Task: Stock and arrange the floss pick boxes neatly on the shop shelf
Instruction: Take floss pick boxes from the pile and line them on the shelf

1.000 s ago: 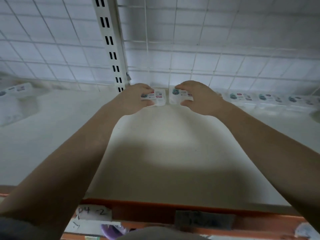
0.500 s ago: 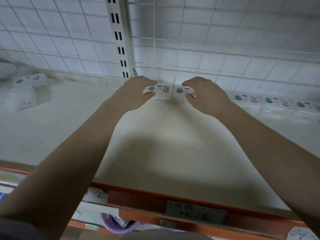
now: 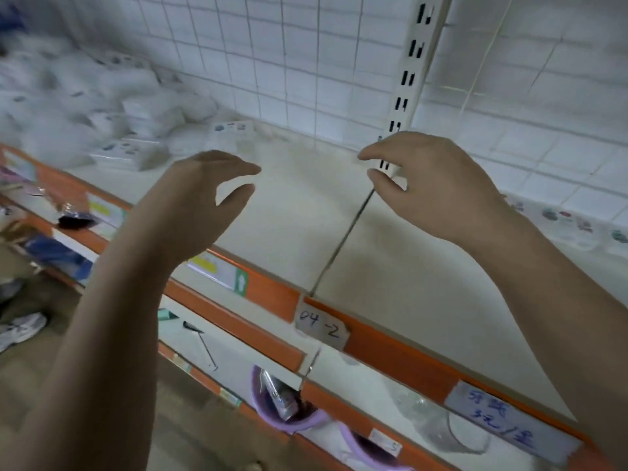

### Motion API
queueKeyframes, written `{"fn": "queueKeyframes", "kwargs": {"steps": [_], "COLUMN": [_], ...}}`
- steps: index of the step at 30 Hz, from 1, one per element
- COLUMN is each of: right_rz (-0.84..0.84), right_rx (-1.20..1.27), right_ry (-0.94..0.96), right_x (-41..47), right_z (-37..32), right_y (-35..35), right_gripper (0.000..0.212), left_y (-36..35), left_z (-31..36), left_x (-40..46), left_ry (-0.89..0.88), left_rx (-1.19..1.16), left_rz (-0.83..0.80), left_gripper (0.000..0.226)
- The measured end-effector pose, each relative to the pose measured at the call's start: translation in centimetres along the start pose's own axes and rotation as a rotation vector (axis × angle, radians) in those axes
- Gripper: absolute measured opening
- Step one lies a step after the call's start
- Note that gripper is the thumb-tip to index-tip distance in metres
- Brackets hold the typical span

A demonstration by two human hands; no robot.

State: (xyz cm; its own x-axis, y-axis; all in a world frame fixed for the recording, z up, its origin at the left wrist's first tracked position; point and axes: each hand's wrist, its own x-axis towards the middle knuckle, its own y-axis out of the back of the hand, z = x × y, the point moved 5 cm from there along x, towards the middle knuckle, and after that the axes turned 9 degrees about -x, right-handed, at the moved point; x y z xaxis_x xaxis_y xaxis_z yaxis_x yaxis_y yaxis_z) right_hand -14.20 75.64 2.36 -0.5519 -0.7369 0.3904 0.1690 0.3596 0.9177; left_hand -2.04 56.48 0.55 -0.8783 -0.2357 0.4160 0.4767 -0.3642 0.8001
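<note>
White wire grid is backing the pale shelf [image 3: 299,212] you are leaning over, and both your hands are hovering above it with nothing in them: your left hand [image 3: 200,198] is hanging with fingers and thumb loosely curved and apart, and your right hand [image 3: 431,185] is doing the same in front of the slotted upright [image 3: 409,79]. Floss pick boxes are lying in two places: a loose heap [image 3: 129,130] beyond and to the left of your left hand, and a row [image 3: 571,226] along the back of the shelf just past your right wrist. I am counting roughly four boxes in that row, though your forearm is hiding part of it; the heap is too blurred to count. The risk, as I am judging it, is in the heap: you are reaching toward a jumbled pile, so pulling one box may be sending others sliding over the orange shelf edge [image 3: 272,294]. Two hands, one upright, two handwritten labels.
</note>
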Motion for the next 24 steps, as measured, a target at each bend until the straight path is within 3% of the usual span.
{"fn": "queueKeyframes", "kwargs": {"steps": [7,13,24], "right_rz": [-0.051,-0.128,-0.274], "right_rx": [-0.066,-0.094,-0.149], "right_ry": [0.092,0.000,-0.264], "right_x": [6.4,12.5,20.3], "right_z": [-10.4,-17.2,-16.0], "right_y": [-4.7,-9.7,-16.7], "right_gripper": [0.032,0.034,0.043], "left_y": [5.9,8.6,6.3], "left_z": [-13.8,-22.5,-29.7], "left_x": [-3.1,-2.3,5.8], "left_ry": [0.103,0.111,0.019], "left_rx": [0.044,0.043,0.045], "left_rz": [-0.045,-0.158,-0.270], "left_gripper": [0.030,0.033,0.039]}}
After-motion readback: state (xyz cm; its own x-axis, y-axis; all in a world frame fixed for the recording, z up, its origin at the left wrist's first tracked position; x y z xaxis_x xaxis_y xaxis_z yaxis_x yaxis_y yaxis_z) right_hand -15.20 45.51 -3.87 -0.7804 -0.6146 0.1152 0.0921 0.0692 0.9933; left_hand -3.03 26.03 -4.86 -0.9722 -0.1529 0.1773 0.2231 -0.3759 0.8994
